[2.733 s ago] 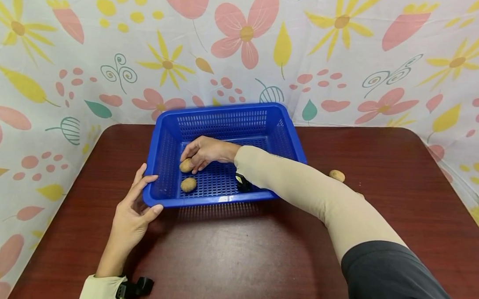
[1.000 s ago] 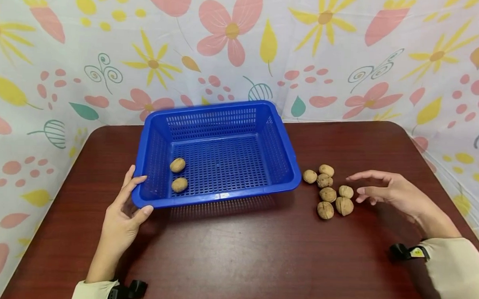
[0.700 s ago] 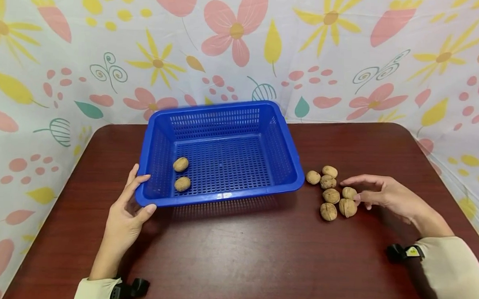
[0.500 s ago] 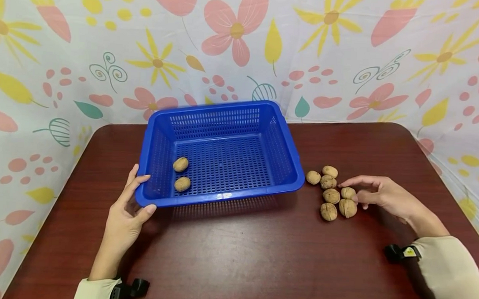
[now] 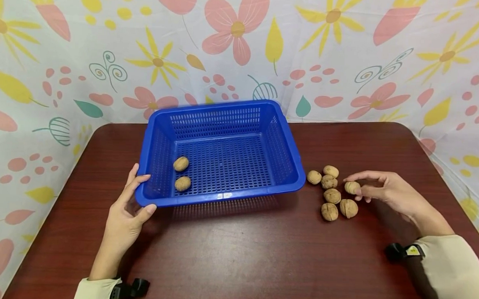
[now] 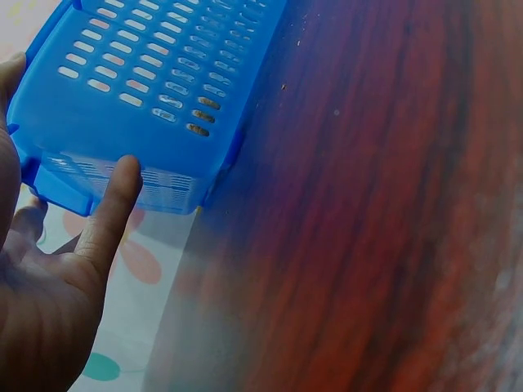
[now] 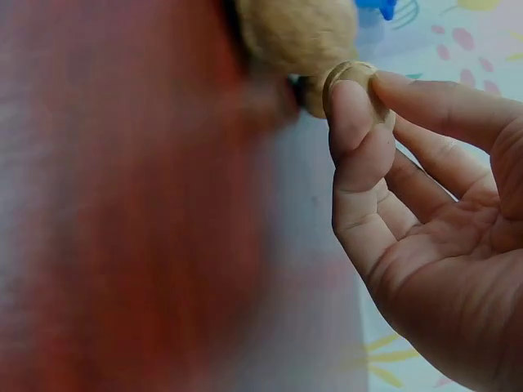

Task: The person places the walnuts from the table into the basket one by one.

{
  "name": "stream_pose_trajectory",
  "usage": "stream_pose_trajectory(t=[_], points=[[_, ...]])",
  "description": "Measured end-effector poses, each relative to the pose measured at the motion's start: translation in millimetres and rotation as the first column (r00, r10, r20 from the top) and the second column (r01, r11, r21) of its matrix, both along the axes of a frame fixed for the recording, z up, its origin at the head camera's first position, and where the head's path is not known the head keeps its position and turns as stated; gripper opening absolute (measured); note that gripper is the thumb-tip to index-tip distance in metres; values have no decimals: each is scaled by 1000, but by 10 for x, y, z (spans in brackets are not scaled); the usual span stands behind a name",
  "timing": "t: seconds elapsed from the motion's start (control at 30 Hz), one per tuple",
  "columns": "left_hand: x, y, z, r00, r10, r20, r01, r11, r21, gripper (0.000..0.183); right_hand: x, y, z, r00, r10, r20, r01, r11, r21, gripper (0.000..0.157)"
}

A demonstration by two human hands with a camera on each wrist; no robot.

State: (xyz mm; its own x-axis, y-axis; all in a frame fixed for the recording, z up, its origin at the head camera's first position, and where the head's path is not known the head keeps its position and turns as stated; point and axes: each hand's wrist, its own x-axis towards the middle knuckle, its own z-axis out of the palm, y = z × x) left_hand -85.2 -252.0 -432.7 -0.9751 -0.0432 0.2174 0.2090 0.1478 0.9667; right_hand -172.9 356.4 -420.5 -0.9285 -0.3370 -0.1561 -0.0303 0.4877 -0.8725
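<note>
My left hand (image 5: 122, 222) holds the front left corner of a blue plastic basket (image 5: 224, 196), fingers over the rim and thumb against the front. The left wrist view shows a fingertip on the basket's slotted wall (image 6: 90, 122). At the right, my right hand (image 5: 398, 199) pinches a tan walnut (image 5: 352, 187) between thumb and fingers, just above a larger walnut (image 5: 349, 208). Up close in the right wrist view, the pinched walnut (image 7: 377, 102) shows its seam. Inside the basket, two walnuts (image 5: 181, 163) lie near its left wall.
Several more walnuts (image 5: 332, 196) are clustered on the dark red-brown table (image 5: 239, 259) between the basket and my right hand. Behind the table hangs a white cloth (image 5: 242, 79) with printed flowers.
My right hand has left the walnuts in the basket and moved right to the cluster. It has taken hold of a walnut and drawn it slightly away. My left hand stays at the basket.
</note>
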Motion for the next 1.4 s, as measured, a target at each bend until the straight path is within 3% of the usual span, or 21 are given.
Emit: stream_pose_trajectory(t=[0.17, 0.37, 0.67, 0.87, 1.07, 1.23, 1.4], points=[[0, -3, 11, 1000, 4, -4, -4, 1000, -5, 61, -52, -41, 182, 998, 26, -61, -28, 999, -25, 30], [-5, -8, 22, 1000, 4, -4, -4, 1000, -10, 60, -155, -320, 539, 994, 38, -102, -45, 997, -59, 30], [18, -22, 30, 1000, 18, 5, -18, 1000, -18, 60, -506, -1094, 1122, 985, 154, -78, -163, 978, -129, 31], [17, -31, 34, 1000, 25, -4, -25, 999, -43, 60, -784, -1743, 1362, 978, 200, -54, -205, 971, -119, 29], [1, -20, 22, 1000, 26, -3, -26, 999, -41, 59, -1082, -2336, 1387, 948, 316, -29, -312, 916, -252, 30], [-10, 7, 8, 1000, 4, 1, -4, 1000, -1, 59, -1271, -2714, 1225, 929, 369, 16, -339, 871, -354, 28], [-4, 4, 8, 1000, 11, 7, -11, 1000, -7, 59, -1406, -3067, 1017, 920, 384, 76, -321, 852, -414, 28]])
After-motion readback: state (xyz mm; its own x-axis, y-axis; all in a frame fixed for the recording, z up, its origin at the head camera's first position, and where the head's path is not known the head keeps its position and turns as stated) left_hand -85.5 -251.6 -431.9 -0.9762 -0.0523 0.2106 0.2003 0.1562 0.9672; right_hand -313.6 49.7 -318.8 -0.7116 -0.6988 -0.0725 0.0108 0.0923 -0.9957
